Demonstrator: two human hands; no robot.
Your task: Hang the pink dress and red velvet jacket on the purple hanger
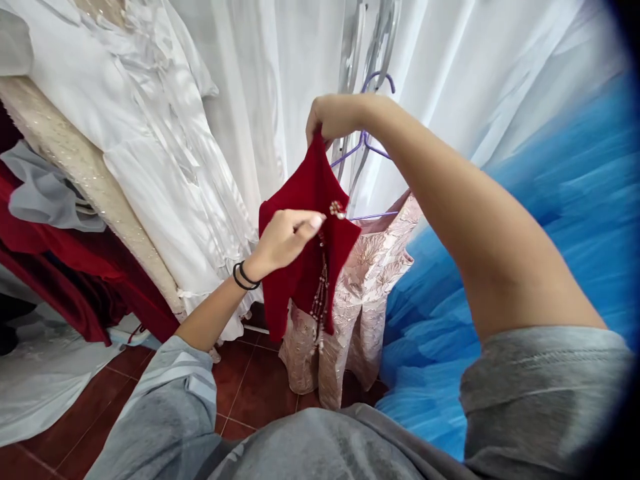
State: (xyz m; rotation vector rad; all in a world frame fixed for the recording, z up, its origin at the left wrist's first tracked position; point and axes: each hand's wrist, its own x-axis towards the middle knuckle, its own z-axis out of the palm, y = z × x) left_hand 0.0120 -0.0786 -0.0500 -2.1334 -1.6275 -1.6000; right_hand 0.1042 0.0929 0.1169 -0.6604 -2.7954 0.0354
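White gowns behind, right hand raised pinching red garment, left hand at brooch

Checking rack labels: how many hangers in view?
2: a purple hanger behind the right hand, and a clear hanger higher up against the white curtain. Garments may hide more.

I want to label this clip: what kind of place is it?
Probably a dress shop or costume storeroom: white gowns hang close together, a blue tulle skirt beside them, and a pink brocade dress on a purple hanger.
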